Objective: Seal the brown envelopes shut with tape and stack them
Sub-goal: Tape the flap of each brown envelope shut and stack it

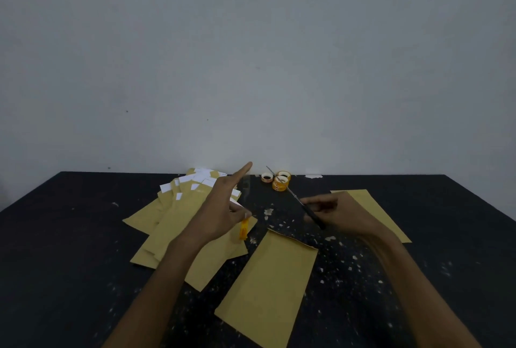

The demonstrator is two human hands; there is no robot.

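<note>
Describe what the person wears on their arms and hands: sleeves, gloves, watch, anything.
Nothing worn shows. The left hand and right hand are ungloved. The left forearm and right forearm are uncovered down to the picture's edge: no sleeve, watch or bracelet. The dim view cannot rule out a thin ring.

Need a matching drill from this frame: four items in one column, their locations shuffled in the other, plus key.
Items
1 scissors
2 yellow tape roll
3 spare tape rolls
4 single envelope

Locations
A at the far edge of the table
B held in the left hand
C lying flat, nearest the camera
D held in the right hand

Pairs: 1-D, 2-B, 3-A, 4-C
</note>
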